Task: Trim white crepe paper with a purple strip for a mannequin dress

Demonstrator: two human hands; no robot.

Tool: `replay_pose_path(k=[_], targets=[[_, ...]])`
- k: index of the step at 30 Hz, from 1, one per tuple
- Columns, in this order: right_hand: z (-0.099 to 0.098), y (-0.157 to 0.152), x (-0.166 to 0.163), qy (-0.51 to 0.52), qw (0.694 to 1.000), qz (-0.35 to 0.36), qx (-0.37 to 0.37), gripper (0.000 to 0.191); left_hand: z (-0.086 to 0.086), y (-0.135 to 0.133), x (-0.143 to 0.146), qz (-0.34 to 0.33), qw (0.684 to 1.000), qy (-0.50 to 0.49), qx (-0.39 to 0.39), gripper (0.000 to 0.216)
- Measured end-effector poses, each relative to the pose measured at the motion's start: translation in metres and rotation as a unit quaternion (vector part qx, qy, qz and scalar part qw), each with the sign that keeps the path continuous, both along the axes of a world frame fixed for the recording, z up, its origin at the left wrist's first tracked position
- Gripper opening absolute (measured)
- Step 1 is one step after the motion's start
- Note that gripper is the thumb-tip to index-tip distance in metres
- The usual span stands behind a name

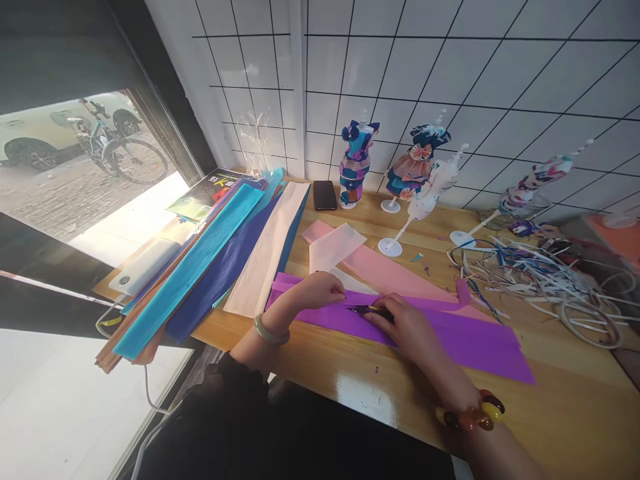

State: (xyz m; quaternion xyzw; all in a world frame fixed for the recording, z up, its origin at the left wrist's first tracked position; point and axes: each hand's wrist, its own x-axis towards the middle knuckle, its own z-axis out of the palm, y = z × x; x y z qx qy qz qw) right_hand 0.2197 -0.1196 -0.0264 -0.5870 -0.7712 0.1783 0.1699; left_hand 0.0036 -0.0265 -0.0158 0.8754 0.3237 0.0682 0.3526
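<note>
A long sheet of purple crepe paper (470,343) lies along the front of the table. My left hand (320,291) is closed at its upper edge, fingers curled and pinching the paper; the pinch itself is partly hidden. In my right hand (407,327) is a pair of dark scissors (361,309), with the blades pointing left towards my left fingers, over the paper. Along the blades' line a narrow purple strip (450,305) runs off to the right, its end folded up. Pale pink crepe paper (390,263) lies just behind the purple sheet.
Folded crepe paper in turquoise (190,273), dark blue and cream (265,253) is stacked at left, overhanging the edge. Behind stand a phone (325,195) and several small dress forms (355,167), some dressed in paper. Tangled paper strips (530,273) cover the right side.
</note>
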Motion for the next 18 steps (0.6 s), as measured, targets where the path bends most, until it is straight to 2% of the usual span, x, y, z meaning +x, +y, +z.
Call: replay_pose_path(k=[11, 18], targets=[[-0.004, 0.008, -0.013, 0.009, 1.0, 0.01, 0.014, 0.026, -0.004, 0.002, -0.003, 0.053, 0.998, -0.012, -0.03, 0.02], [-0.005, 0.01, -0.017, 0.021, 0.999, 0.017, 0.021, 0.023, -0.001, 0.0, -0.002, 0.044, 0.998, -0.03, -0.015, 0.016]])
